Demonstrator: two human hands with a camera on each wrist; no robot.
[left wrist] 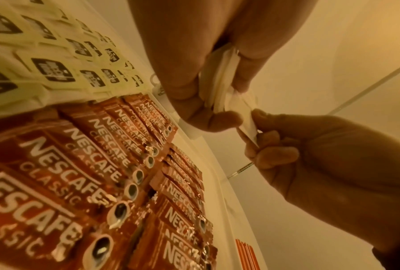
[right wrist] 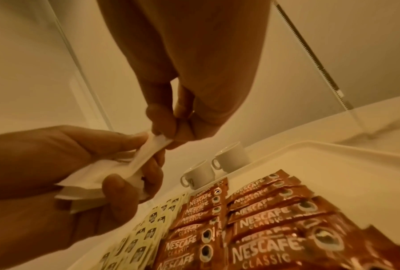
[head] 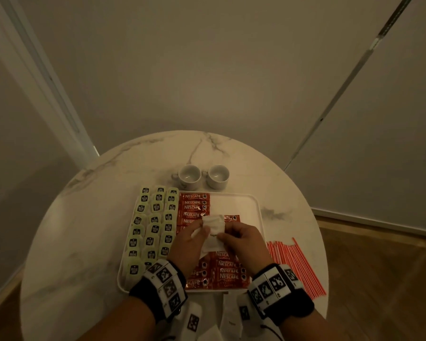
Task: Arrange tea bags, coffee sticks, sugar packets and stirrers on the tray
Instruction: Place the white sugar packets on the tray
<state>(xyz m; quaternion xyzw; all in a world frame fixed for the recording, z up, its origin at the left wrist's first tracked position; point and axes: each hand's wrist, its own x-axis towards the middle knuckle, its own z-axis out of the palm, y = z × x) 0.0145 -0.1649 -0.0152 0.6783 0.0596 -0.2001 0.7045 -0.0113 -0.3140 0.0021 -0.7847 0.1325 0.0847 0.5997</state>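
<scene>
A white tray (head: 253,205) on the round table carries rows of pale tea bags (head: 153,227) on its left and red coffee sticks (head: 194,207) in its middle. Above the tray my left hand (head: 194,235) grips a bunch of white sugar packets (head: 213,223), seen edge-on in the left wrist view (left wrist: 219,87). My right hand (head: 234,236) pinches one sugar packet (right wrist: 158,143) at the edge of that bunch. The tray's right part is bare. Red-and-white stirrers (head: 295,264) lie on the table right of the tray.
Two white cups (head: 203,177) stand just behind the tray. More white packets (head: 229,318) lie at the table's near edge under my wrists. A wall stands behind the marble table (head: 84,217), with wooden floor at the right.
</scene>
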